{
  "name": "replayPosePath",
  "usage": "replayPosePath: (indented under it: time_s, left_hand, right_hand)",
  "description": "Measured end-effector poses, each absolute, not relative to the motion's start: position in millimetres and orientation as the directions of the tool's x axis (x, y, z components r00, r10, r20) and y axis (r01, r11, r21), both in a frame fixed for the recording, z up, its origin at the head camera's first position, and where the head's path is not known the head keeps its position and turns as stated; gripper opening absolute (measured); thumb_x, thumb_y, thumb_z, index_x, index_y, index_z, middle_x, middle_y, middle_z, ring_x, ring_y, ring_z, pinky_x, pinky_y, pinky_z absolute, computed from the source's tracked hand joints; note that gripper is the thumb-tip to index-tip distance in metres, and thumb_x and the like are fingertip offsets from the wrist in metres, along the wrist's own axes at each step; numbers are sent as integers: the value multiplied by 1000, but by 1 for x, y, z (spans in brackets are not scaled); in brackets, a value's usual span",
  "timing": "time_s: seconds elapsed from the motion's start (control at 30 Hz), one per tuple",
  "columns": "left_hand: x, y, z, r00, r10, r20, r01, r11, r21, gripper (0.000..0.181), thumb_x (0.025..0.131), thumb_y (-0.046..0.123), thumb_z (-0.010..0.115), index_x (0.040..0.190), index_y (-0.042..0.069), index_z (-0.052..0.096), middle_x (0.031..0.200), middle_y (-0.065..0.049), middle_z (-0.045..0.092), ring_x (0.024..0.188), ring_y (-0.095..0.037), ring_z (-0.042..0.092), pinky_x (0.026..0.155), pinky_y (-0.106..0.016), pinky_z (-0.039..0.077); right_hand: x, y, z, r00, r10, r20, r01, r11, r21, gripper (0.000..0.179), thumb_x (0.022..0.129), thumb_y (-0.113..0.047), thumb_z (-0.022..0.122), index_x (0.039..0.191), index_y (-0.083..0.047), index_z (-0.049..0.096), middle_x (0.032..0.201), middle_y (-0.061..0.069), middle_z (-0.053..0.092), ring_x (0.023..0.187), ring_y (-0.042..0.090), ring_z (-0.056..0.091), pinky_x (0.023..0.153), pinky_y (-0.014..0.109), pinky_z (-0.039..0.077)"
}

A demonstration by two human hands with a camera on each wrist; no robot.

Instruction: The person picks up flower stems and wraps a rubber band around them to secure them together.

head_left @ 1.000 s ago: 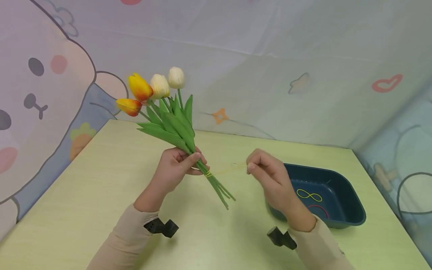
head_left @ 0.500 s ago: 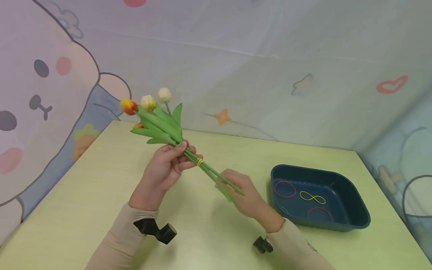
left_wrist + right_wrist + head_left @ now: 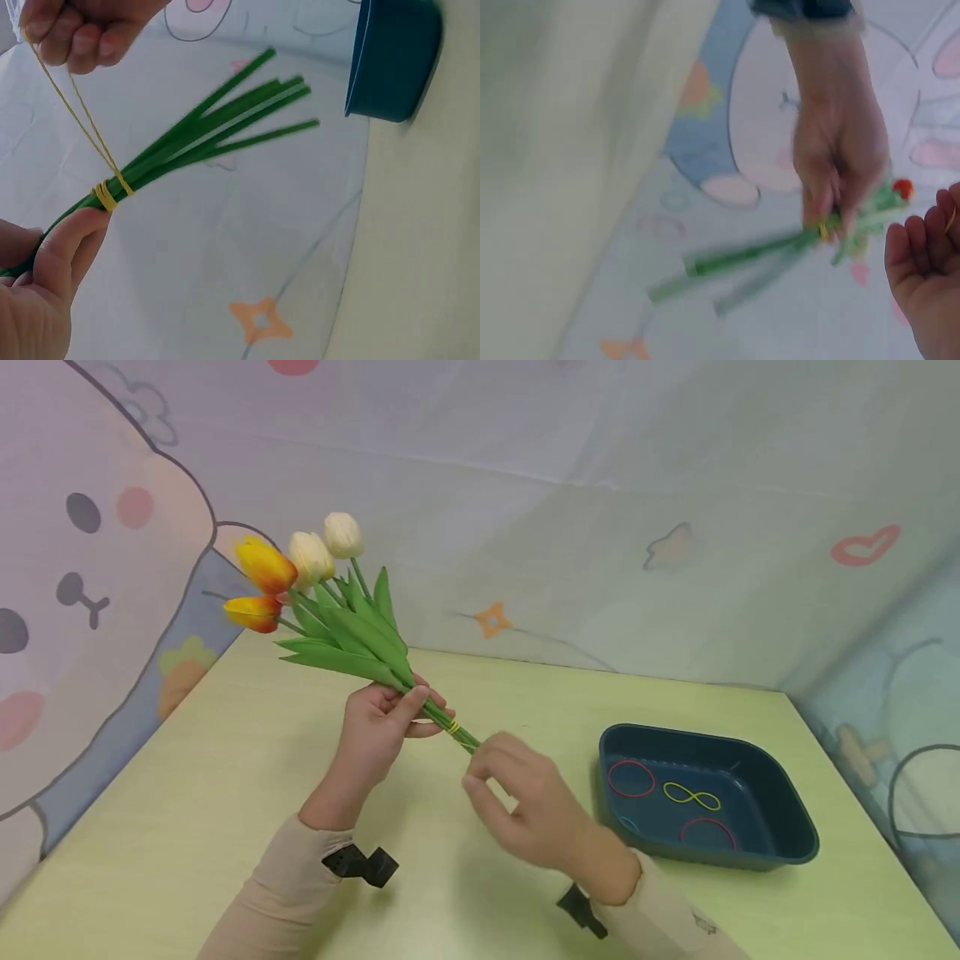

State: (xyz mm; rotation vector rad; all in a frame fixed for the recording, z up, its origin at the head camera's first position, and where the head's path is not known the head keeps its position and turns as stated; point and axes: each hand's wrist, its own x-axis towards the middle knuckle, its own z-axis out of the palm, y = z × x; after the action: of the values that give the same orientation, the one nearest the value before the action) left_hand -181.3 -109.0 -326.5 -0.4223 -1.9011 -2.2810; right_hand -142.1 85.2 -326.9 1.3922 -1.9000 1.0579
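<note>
My left hand (image 3: 371,735) grips a bunch of artificial tulips (image 3: 360,631) by the stems, thumb across the front. White and yellow-orange blooms point up and left. Just below the fingers, a yellow rubber band (image 3: 105,195) is wound several times around the green stems (image 3: 217,124). One loop of it runs taut from the stems to my right hand (image 3: 532,802), whose curled fingers pinch the loop's far end. In the head view, the right hand covers the lower stem ends; in the left wrist view they fan out uncovered.
A dark blue basin (image 3: 765,793) stands at the right of the pale table (image 3: 187,827). Inside lie a yellow rubber band (image 3: 693,797) twisted into a figure eight, red bands (image 3: 631,762) and a partly hidden teal one (image 3: 629,823). A printed cloth backdrop (image 3: 525,527) rises behind.
The right hand has come left from beside the basin, passing around the stem ends, and now sits before them. The blooms dipped half a second ago and are raised again, farther left than at first.
</note>
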Motion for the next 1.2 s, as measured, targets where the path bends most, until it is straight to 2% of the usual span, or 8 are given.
replayPosePath:
  time_s: [0.13,0.33,0.53,0.67,0.9,1.0,1.1,1.2]
  left_hand:
    - [-179,-107,-328,-941,189,280,247,-182,952,17,99,2,51,98,-15,53,79,3,68,79,-12,71,73,-33,61]
    - [-177,-107,-326,-899,355,255,192,-204,960,17,99,2,50,98,-14,55,81,0,67,78,-14,71,73,-36,61]
    - [-176,-111,-324,-829,477,292,110,-373,921,11,101,11,51,95,3,57,84,-4,63,78,-16,71,75,-33,60]
    - [-176,-114,-323,-791,520,323,55,-465,884,12,101,15,53,97,5,57,86,-4,61,81,-14,69,80,-32,59]
    - [-176,-117,-319,-815,463,349,-38,-644,764,12,101,12,50,96,3,57,86,-5,62,83,-17,70,81,-29,59]
    - [-176,-116,-319,-849,406,337,-52,-701,712,14,102,9,46,94,3,56,86,-6,64,85,-19,71,79,-26,59]
    - [-176,-113,-320,-899,322,296,-32,-723,690,15,103,8,45,92,4,54,87,-6,64,85,-19,71,77,-23,59]
    - [-176,-108,-322,-939,229,256,28,-691,722,15,102,9,45,91,6,54,86,-3,65,85,-18,71,75,-23,59]
  right_hand:
    - [-158,106,-306,-328,-575,749,-943,150,-298,27,103,-21,44,82,-8,56,79,0,54,77,12,53,68,23,50]
    - [-172,128,-300,-392,-608,690,-903,112,-415,24,103,-23,47,84,-11,55,80,-2,53,77,10,51,68,25,47]
    - [-177,132,-307,-425,-599,678,-858,27,-513,20,102,-19,51,86,-9,58,80,1,53,78,13,50,66,26,46]
    - [-181,130,-317,-444,-582,681,-793,-97,-601,20,101,-18,53,87,-5,59,80,5,52,77,16,49,65,26,46]
    - [-177,113,-350,-533,-537,654,-644,-244,-725,23,99,-13,55,91,8,59,89,5,60,83,12,54,72,22,51]
    - [-165,97,-363,-618,-481,622,-637,-157,-755,29,100,-18,55,93,9,62,91,7,66,87,9,59,78,23,54]
    - [-148,77,-375,-724,-399,563,-576,-101,-811,29,99,-19,55,95,9,63,90,18,67,89,9,63,82,28,56]
    - [-128,59,-382,-802,-297,518,-509,-114,-853,22,99,-11,55,96,9,63,89,22,67,89,8,65,85,31,57]
